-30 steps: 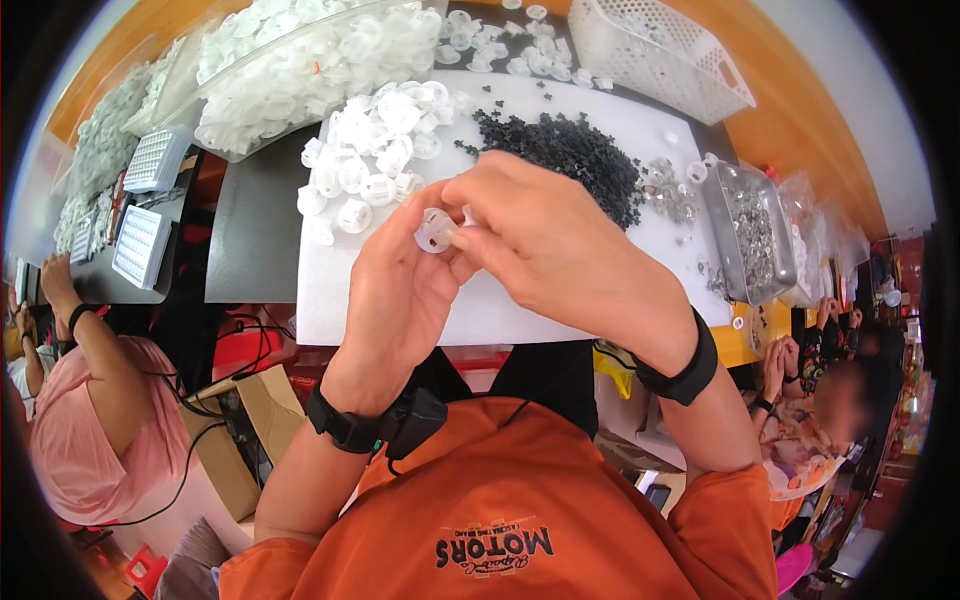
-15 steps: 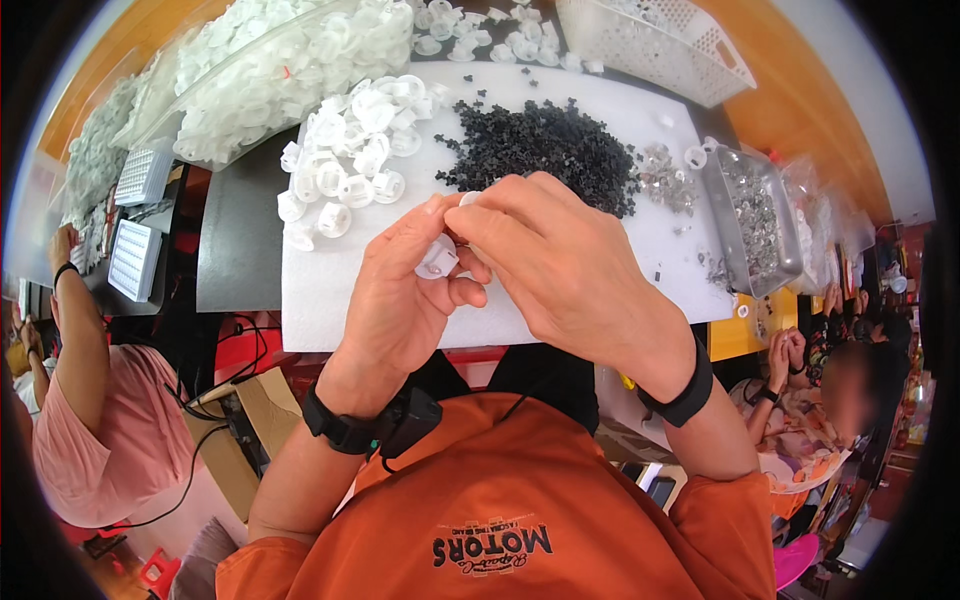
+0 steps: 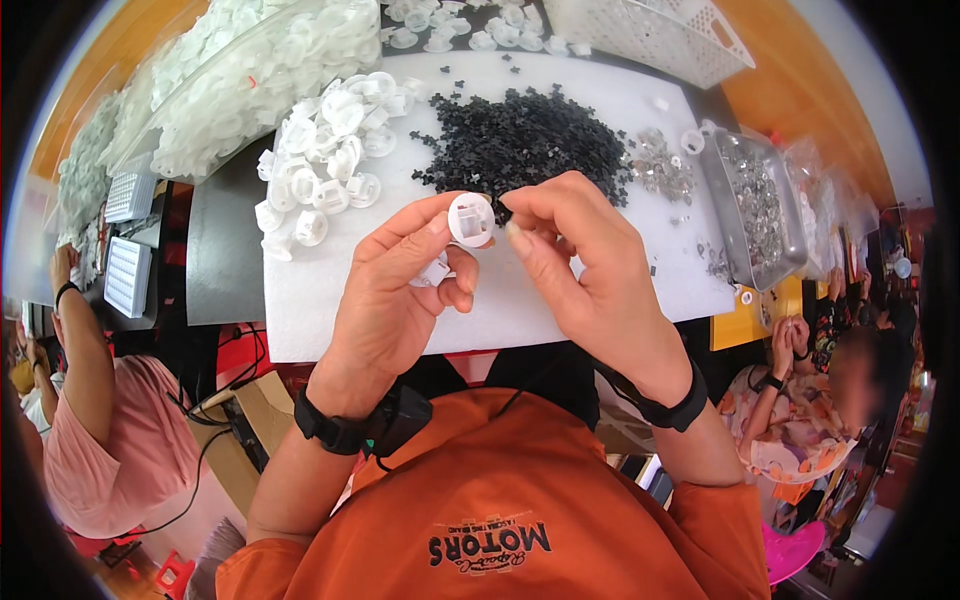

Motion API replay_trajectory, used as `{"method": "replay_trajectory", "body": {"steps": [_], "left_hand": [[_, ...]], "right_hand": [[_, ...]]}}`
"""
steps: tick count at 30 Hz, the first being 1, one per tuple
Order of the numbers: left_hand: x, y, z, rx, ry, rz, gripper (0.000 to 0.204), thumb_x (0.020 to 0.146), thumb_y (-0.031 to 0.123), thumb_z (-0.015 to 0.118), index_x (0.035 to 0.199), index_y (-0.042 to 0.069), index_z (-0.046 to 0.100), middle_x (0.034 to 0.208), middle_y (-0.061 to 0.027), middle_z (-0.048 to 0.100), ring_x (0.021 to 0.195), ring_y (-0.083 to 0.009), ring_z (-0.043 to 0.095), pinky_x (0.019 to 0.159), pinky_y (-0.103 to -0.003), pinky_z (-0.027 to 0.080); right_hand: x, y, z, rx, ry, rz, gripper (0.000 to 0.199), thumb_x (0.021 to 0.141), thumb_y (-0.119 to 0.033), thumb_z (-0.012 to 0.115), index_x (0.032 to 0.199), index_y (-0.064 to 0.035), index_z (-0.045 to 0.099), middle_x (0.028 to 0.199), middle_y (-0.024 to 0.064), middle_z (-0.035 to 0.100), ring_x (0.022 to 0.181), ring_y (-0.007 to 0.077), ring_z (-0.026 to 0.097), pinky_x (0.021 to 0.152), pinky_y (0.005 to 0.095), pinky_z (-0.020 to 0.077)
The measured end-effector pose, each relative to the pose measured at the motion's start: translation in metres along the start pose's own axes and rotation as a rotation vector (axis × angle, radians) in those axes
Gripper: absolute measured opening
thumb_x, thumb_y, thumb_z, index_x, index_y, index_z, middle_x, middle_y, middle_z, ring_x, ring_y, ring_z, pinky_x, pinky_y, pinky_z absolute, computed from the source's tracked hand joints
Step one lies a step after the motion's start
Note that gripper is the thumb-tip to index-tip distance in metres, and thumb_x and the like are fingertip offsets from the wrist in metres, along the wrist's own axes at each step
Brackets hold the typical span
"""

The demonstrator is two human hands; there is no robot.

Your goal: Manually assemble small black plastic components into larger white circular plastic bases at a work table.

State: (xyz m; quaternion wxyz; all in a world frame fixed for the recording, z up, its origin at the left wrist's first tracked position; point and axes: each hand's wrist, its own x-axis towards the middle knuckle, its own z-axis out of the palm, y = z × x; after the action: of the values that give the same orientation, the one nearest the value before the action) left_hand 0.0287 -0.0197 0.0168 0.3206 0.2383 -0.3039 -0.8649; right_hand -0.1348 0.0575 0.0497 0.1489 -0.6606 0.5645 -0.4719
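My left hand (image 3: 385, 275) pinches a white round plastic part (image 3: 470, 219) between thumb and index finger, its disc face with a square recess turned up. A second white plastic part (image 3: 432, 271) is tucked in the curled fingers of that same hand. Just to the right, my right hand (image 3: 590, 260) has thumb and index finger drawn together in a pinch. A dark speck shows at those fingertips, against the pile of small black parts (image 3: 530, 140) behind; whether it is held I cannot tell. Both hands are above the white foam board (image 3: 390, 235).
White round parts (image 3: 325, 165) lie heaped on the board's left, beside a large clear bag (image 3: 235, 100) of similar pieces. Small clear pieces (image 3: 662, 168) and a metal tray (image 3: 755, 210) are at right. A white basket (image 3: 660, 40) stands behind. Co-workers sit on both sides.
My right hand has drawn back to the right from the left hand's part. The disc, mostly hidden before, now shows its face. The view has shifted slightly.
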Motion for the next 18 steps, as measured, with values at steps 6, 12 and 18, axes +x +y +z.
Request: {"method": "replay_trajectory", "body": {"steps": [6,12,18], "left_hand": [[0.001,-0.003,0.004,0.057,-0.048,-0.028,0.028,0.093,0.016,0.055,0.116,0.0,0.059,0.09,-0.009,0.064,0.065,-0.0129,0.058,0.051,-0.026,0.047],[-0.002,-0.008,0.013,0.16,-0.026,0.009,0.029,0.096,0.021,0.051,0.113,0.0,0.06,0.084,-0.0107,0.064,0.058,-0.0122,0.055,0.047,-0.023,0.043],[-0.002,-0.006,0.015,0.193,-0.057,0.011,0.032,0.098,0.028,0.049,0.107,0.0,0.061,0.079,-0.0117,0.064,0.048,-0.0111,0.05,0.039,-0.022,0.036]], "right_hand": [[-0.002,0.007,0.002,0.282,-0.098,0.419,0.014,0.09,-0.012,0.059,0.083,0.0001,0.057,0.069,0.0046,0.057,0.058,0.009,0.047,0.05,0.0238,0.037],[-0.002,0.005,-0.001,0.495,-0.042,0.535,0.021,0.092,-0.016,0.058,0.078,0.0004,0.056,0.067,-0.0018,0.057,0.057,0.002,0.039,0.048,0.022,0.0326],[-0.001,0.009,-0.012,0.37,-0.156,0.418,0.022,0.092,-0.015,0.057,0.077,0.0002,0.054,0.064,-0.0025,0.053,0.056,0.0029,0.036,0.046,0.0228,0.0301]]}}
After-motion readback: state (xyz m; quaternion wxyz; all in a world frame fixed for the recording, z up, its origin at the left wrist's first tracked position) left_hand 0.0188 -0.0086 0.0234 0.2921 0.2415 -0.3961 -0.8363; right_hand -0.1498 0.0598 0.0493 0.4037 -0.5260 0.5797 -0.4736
